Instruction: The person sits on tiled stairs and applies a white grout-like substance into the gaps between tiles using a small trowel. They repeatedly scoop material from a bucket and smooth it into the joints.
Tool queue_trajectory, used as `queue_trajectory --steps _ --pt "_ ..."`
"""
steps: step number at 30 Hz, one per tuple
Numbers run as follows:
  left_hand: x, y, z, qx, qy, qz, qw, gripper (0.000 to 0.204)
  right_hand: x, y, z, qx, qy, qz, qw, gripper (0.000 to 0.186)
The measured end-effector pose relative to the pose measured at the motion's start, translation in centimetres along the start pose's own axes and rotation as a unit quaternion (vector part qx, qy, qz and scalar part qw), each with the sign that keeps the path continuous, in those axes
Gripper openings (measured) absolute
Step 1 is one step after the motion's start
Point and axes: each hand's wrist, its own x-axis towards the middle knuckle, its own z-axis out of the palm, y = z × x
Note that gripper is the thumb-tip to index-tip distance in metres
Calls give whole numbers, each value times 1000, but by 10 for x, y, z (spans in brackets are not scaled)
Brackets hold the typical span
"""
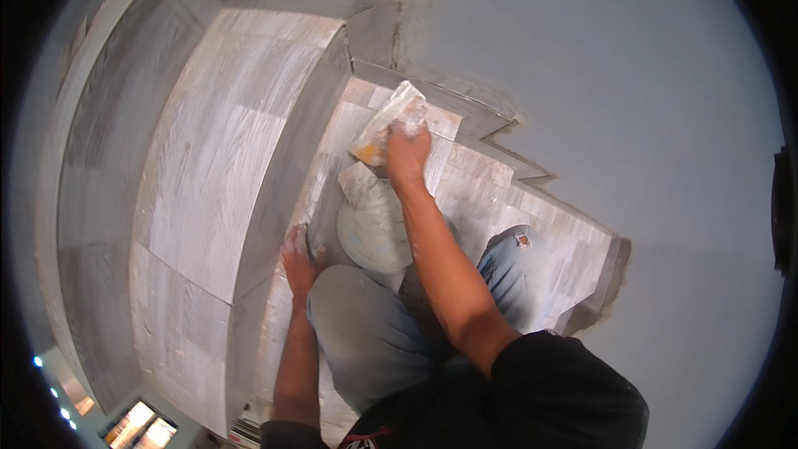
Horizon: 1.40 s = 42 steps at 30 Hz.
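My right hand (408,155) is closed around a long flat spreader (384,123), pale and smeared with white paste, with a yellow-orange patch at its lower end. It sits over the wood-look tile of the stair tread (482,168), close to the wall corner. Below it, between my knees, stands a round tub (372,229) of whitish paste. A grey squarish piece (359,185) lies on the tub's far edge; its kind is unclear. My left hand (301,261), dusted white, rests beside my left knee at the foot of the riser, its fingers stretched out and holding nothing I can see.
A tall grey riser (291,158) and a wider tiled step (229,141) rise on the left. Stepped skirting tiles (474,112) run along the grey wall (632,166) on the right. My jeans-clad knees (357,328) flank the tub. A lit window (141,428) shows lower left.
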Motion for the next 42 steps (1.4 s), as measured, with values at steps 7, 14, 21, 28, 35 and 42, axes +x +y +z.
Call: queue_trajectory --steps 7,14,21,28,35,42 --pt "-2 -1 -2 -11 -31 -47 998 67 38 -11 -147 -241 -98 -96 961 26" --pt "-4 -2 3 39 -66 -75 994 64 75 -74 -236 -424 -148 -153 880 29" --pt "-5 -2 3 -33 -1 -37 999 63 102 -72 -258 -496 -172 -185 831 30" --pt "-6 -6 7 -31 19 -14 999 61 119 -70 -268 -506 -211 -168 820 32" --pt "-7 -8 7 -41 41 6 998 60 115 -74 -252 -485 -203 -133 840 30" --pt "-8 -10 9 -13 49 4 999 63 107 -75 -219 -467 -200 -147 849 28"
